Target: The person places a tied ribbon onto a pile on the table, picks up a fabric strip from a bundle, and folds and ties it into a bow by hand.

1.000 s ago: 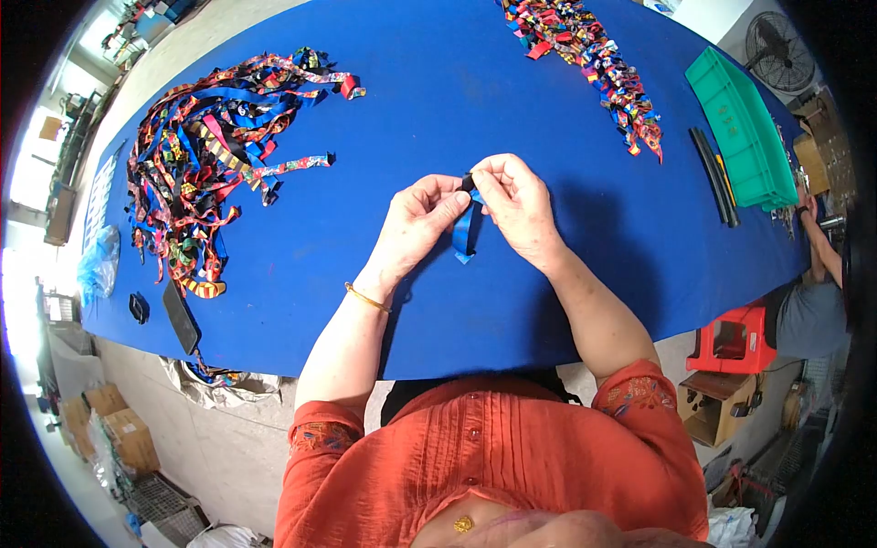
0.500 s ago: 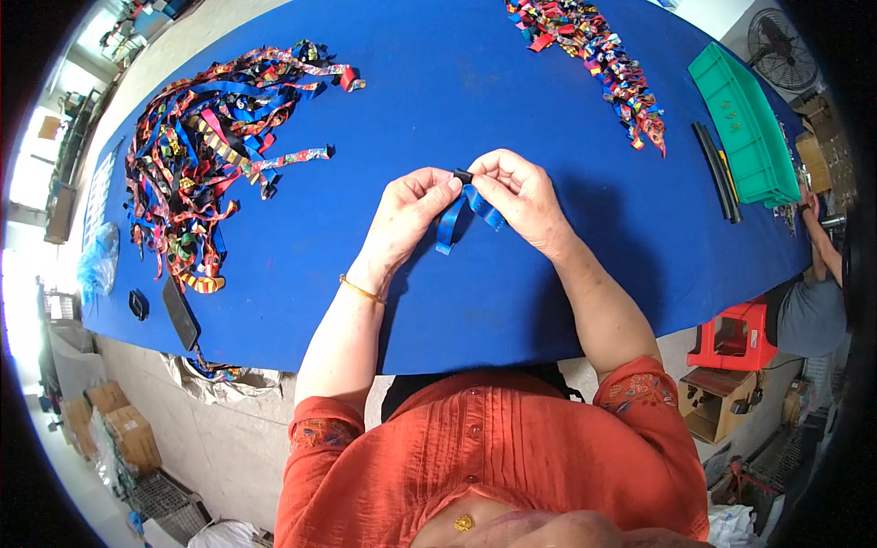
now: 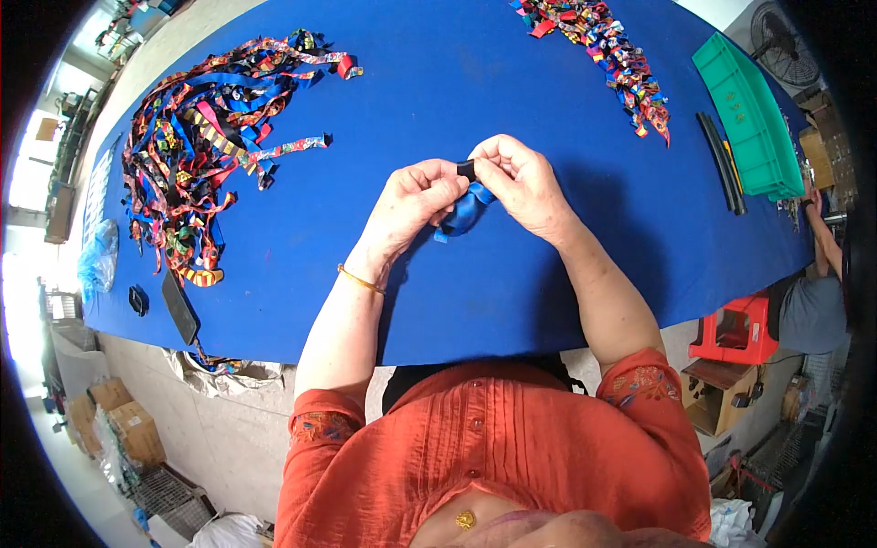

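Note:
Over the middle of the table, my left hand point(image 3: 416, 203) and my right hand point(image 3: 524, 189) are closed with fingertips pinching a short blue strap point(image 3: 466, 215). A black piece point(image 3: 467, 169) at its upper end lies between the thumbs and fingers of both hands. The blue part curls in a loop below, its left side partly hidden by my left fingers. To the left spreads a tangled heap of patterned straps point(image 3: 174, 155). Farther off on the right is a long row of bunched colourful straps point(image 3: 614, 59).
Blue cloth point(image 3: 438, 310) covers the table. A black phone-like slab point(image 3: 180, 309) lies near the front left edge. On the right are a green crate point(image 3: 751, 128) and black strips point(image 3: 720, 164). Another person's arm point(image 3: 822, 236) reaches in beyond a red stool point(image 3: 735, 331).
Both hands have shifted slightly up. The blue strap's two hanging ends have become a curled loop, and more of the black piece shows between my fingers.

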`<state>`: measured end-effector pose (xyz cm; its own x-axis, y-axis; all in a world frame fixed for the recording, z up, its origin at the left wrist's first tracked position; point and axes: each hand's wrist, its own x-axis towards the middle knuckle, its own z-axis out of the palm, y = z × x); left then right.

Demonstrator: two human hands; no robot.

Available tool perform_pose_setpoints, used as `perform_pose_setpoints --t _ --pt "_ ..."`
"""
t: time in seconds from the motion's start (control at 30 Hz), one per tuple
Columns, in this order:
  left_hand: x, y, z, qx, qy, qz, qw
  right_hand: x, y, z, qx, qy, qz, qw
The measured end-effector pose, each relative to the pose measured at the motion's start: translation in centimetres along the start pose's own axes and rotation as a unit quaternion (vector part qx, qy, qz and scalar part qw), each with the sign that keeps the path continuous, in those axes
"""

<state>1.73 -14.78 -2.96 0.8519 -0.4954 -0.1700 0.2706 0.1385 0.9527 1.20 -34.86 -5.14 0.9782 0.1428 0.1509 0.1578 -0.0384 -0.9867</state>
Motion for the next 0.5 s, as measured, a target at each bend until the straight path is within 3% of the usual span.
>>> perform_pose_setpoints --t 0.13,0.33,0.5 --pt "0.0 -0.2 -0.3 0.022 -0.023 -0.014 0.999 0.0 0.3 0.1 -0.014 0.018 -0.007 1.000" --pt "-0.4 0.8 0.5 0.046 0.005 -0.017 0.999 -0.1 -1.6 0.0 -0.207 0.081 -0.139 0.965" --pt "-0.4 0.5 0.2 0.044 0.011 0.003 0.999 0.2 -1.2 -0.2 0.002 0.038 -0.010 0.999"
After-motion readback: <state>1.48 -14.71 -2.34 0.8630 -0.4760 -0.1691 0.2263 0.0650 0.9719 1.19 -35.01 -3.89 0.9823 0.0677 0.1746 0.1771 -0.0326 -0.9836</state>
